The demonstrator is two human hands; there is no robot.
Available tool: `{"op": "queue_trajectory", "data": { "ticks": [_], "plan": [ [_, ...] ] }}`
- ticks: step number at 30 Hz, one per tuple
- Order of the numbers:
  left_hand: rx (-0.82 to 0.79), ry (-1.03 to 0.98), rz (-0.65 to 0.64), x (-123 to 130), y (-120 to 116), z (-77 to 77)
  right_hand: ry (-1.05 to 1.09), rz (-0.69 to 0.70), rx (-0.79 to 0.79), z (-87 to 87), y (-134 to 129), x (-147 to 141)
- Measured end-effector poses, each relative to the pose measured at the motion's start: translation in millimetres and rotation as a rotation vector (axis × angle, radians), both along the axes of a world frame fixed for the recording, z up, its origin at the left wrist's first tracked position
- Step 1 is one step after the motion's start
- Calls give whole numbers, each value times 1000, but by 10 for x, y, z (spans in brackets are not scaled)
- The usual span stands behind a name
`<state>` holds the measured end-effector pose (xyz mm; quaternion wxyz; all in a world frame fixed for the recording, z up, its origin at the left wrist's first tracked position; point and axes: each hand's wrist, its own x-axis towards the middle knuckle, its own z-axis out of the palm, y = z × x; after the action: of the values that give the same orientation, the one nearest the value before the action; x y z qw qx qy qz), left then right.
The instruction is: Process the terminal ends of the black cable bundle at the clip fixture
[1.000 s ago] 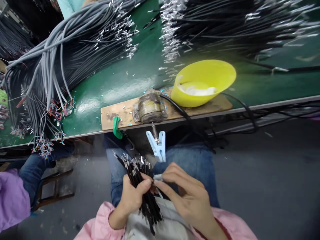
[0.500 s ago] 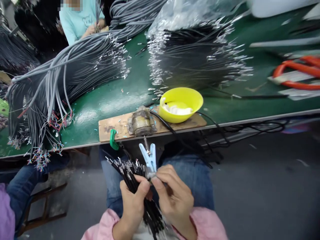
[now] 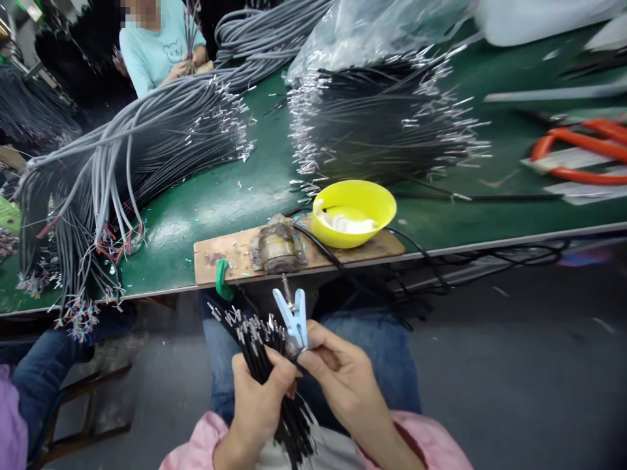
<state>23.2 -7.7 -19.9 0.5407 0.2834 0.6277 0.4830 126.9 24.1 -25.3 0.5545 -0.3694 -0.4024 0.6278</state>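
Note:
My left hand [image 3: 262, 391] is closed around a bundle of short black cables [image 3: 255, 343], whose stripped, silvery ends fan out above the fist. Its thumb lies across the bundle, pointing towards my other hand. Close beside it, my right hand [image 3: 337, 372] is pinched at the lower end of a light blue clothespin [image 3: 294, 320]; what sits between the fingertips is too small to make out. The clothespin hangs on the shaft of a small motor [image 3: 278, 245], which is fixed to a wooden board [image 3: 208, 261] at the table edge.
A yellow bowl [image 3: 353, 235] with white material stands on the board, near a green clamp [image 3: 223, 281]. Black cables [image 3: 372, 124] and grey cables [image 3: 161, 104] cover much of the green table [image 3: 171, 222]. Orange-handled scissors [image 3: 582, 140] lie right. A person [image 3: 161, 52] sits opposite.
My right hand has shifted slightly and its fingers now pinch at the clothespin's lower end, a little further from my left thumb. My left hand still grips the cables. The view has tilted slightly.

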Motion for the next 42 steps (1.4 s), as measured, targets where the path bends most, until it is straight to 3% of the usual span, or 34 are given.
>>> {"op": "queue_trajectory", "data": {
  "ticks": [3, 7, 9, 13, 16, 21, 24, 28, 34, 42],
  "plan": [
    [13, 54, 75, 69, -51, -55, 4, -107, -14, -42, -67, -85],
    [33, 90, 99, 64, -66, -69, -259, -442, 311, -50, -60, -84],
    [45, 75, 31, 4, -41, -23, -217, -341, 327, -25, -22, -35],
    [91, 46, -89, -100, 23, 111, 198, 183, -100, 24, 47, 63],
    [113, 41, -110, -114, 43, 170, 285, 337, -317, 27, 109, 119],
    [177, 120, -48, -115, -2, 153, 189, 305, -279, 41, 306, 145],
    [206, 144, -28, -116, -20, 135, 195, 212, -251, 84, 384, 61],
    [233, 176, -23, -111, 30, 151, 270, 215, -282, 135, 406, -83],
    [228, 256, -7, -72, 118, 222, 421, 169, -369, 197, 426, -149],
    [233, 258, 27, 13, 135, 372, 439, 164, -437, 196, 421, -146]
  ]
}}
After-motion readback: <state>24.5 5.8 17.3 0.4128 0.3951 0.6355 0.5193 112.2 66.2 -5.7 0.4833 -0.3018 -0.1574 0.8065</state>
